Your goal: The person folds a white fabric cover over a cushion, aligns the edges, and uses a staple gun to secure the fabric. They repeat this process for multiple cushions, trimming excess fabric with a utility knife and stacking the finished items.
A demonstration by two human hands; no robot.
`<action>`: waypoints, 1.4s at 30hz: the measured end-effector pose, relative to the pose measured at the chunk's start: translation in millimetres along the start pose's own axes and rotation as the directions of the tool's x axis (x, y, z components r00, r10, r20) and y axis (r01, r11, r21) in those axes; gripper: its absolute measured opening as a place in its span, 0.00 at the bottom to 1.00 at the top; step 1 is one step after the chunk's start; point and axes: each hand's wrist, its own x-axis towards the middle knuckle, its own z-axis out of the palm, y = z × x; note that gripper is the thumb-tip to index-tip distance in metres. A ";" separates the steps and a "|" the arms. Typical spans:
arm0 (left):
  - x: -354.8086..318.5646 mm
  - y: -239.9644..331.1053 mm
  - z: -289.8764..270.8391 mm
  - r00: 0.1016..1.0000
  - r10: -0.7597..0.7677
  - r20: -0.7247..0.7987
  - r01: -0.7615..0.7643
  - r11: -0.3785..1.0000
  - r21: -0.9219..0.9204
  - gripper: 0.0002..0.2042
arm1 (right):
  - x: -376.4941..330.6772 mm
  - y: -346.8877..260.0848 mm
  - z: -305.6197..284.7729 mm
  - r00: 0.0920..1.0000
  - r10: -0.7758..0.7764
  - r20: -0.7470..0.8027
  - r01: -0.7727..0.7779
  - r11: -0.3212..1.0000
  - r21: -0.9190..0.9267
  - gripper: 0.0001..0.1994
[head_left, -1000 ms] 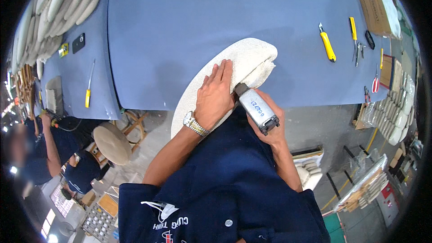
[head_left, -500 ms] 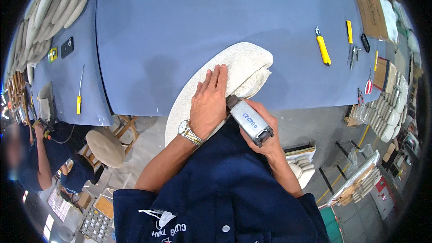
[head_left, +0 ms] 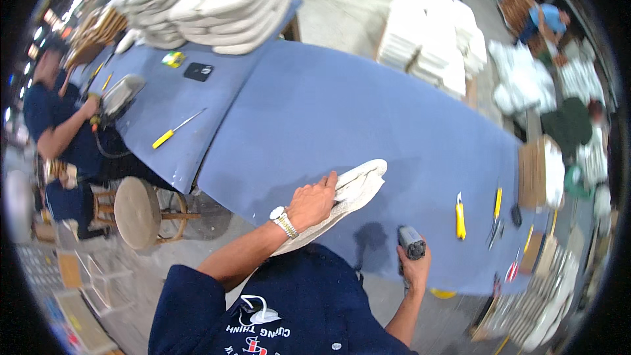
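Note:
My left hand [head_left: 310,207], with a watch on its wrist, grips a pale, curved seat cushion [head_left: 361,183] at the table's near edge. Its fingers reach over the upper side of the cushion; the thumb is hidden. The cushion shows narrow, almost edge-on, its tip pointing away to the right and its near end behind my forearm. To the right, clear of the cushion, my right hand [head_left: 416,271] is wrapped round a grey staple gun [head_left: 411,242] above the table's edge.
The blue-covered table [head_left: 309,112] bears a yellow cutter [head_left: 460,217], pliers [head_left: 497,231], a yellow screwdriver [head_left: 172,133] and a phone [head_left: 198,71]. Cushions are piled at far left [head_left: 230,10] and beyond the table [head_left: 430,33]. A co-worker [head_left: 69,112] handles a tool at left, near a round stool [head_left: 137,212].
My right hand has drawn the staple gun away from the cushion to the right. The cushion now appears narrower under my left hand. My view has turned and takes in more beyond the table.

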 end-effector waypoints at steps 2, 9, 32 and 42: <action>10.6 -0.5 -7.6 0.998 -0.025 -0.054 0.023 0.999 -0.026 0.32 | 41.6 46.9 -8.4 0.981 -0.071 -0.181 0.022 0.966 -0.259 0.29; 72.3 12.1 7.2 0.975 -0.045 -0.218 0.018 0.992 -0.127 0.31 | 122.2 84.9 -10.2 0.923 -0.321 -0.210 0.278 0.937 -0.211 0.22; 7.7 -47.2 -3.9 0.995 -0.079 -0.061 0.056 0.945 -0.321 0.42 | -68.0 207.9 171.5 0.820 0.282 0.498 -0.055 0.905 -0.422 0.17; 18.5 -51.3 10.8 0.985 0.022 -0.173 -0.092 0.908 -0.408 0.41 | -145.0 145.5 228.6 0.741 0.443 0.505 0.078 0.691 -0.719 0.17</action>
